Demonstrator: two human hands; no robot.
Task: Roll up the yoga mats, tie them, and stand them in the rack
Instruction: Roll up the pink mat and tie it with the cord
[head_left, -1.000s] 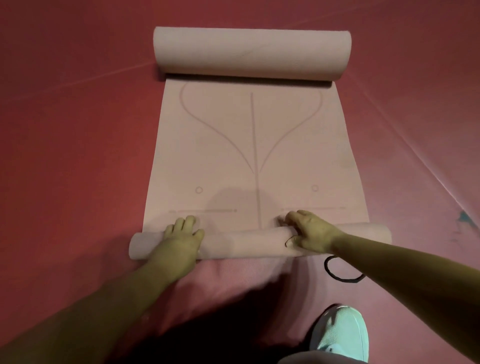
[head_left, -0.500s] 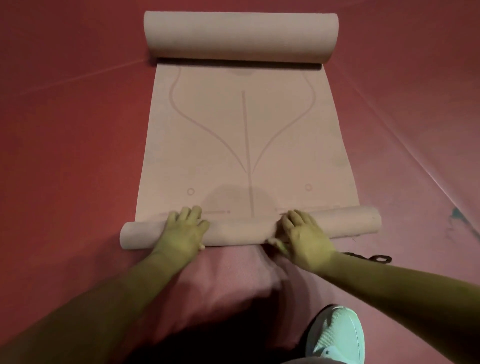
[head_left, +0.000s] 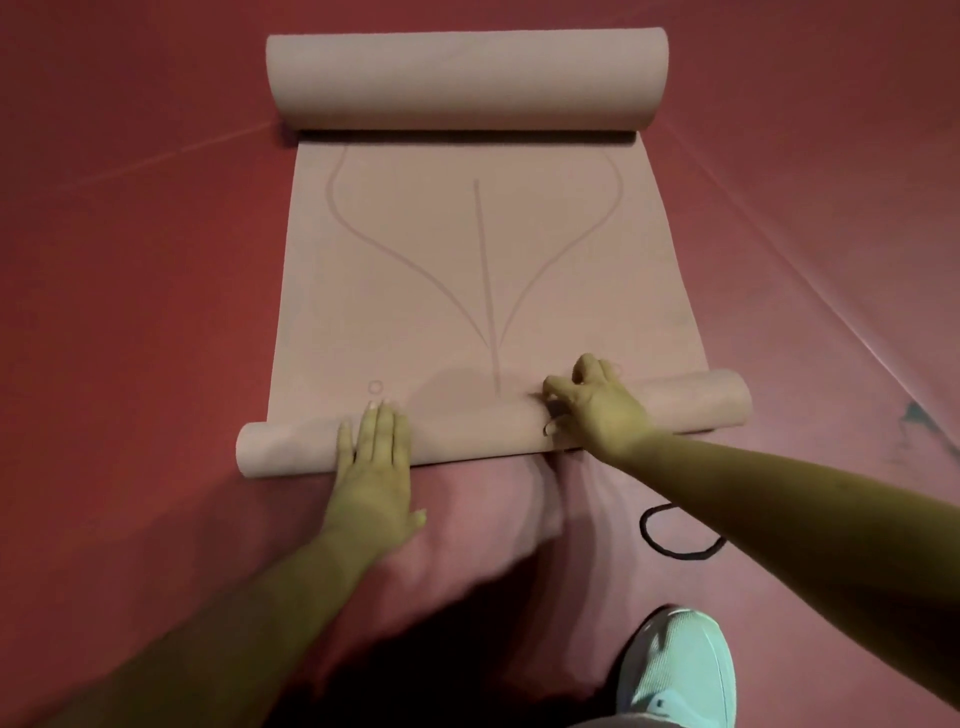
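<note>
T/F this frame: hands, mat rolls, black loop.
1. The left hand lies flat on the near roll. True.
2. The black loop is tied round the near roll. False: it lies on the floor beside the right forearm.
3. The yoga mat is rolled at both ends. True.
4. The far roll is thinner than the near roll. False: it is thicker.
5. The right hand is off the mat. False: its fingers curl over the near roll.
</note>
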